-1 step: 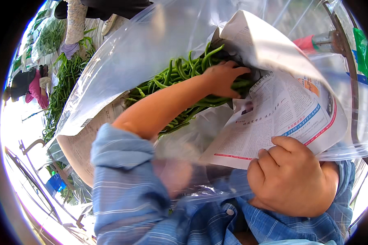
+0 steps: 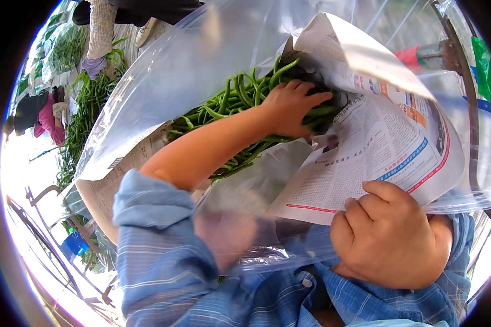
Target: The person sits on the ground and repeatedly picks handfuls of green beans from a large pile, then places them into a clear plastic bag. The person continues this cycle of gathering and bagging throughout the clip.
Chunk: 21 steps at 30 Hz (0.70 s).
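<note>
Long thin green peppers lie heaped inside a large clear plastic bag lined with newspaper. Reaching across from the left, my left hand rests on the right end of the heap, its fingers spread and partly hidden among the peppers. My right hand is closed in a fist at the bag's near right rim, gripping the plastic by the printed newspaper sheet. Whether the paper is also in that grip is hidden. A second newspaper sheet lines the bag's left side.
At the far left, more green peppers lie in a long pile, with a person's gloved hand over it. Another person in pink is beyond. A curved metal bar stands on the right, near a green plastic bag.
My left hand and forearm have shifted slightly to the left over the peppers. My right hand stays in place on the bag's rim.
</note>
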### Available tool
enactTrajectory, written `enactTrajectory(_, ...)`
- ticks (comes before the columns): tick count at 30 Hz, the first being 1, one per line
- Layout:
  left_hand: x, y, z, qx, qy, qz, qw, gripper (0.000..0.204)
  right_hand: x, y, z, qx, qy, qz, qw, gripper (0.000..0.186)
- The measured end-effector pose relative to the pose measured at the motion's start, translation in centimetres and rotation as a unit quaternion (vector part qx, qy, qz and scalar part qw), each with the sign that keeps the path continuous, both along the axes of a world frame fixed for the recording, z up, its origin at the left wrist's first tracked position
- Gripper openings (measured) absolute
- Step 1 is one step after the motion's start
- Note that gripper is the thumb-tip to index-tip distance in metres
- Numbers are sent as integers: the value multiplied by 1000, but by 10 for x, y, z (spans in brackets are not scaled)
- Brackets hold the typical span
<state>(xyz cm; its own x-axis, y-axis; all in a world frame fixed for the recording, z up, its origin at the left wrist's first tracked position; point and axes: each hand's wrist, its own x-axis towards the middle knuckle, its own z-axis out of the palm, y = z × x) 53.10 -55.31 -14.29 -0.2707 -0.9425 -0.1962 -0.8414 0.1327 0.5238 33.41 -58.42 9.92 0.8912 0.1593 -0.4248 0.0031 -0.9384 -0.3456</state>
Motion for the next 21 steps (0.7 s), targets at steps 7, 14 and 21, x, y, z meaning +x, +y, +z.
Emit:
enactTrajectory(7,15,62,-27,-109,-320,-48,940,110,2,3,0,-10,-44,-9,999,49)
enactTrajectory(14,-45,72,-77,-67,-295,7,953,81,8,5,2,-3,-15,-10,1000,49)
enactTrajectory(21,-2,74,-22,21,-204,-87,975,100,2,-1,-1,6,-31,-14,999,41)
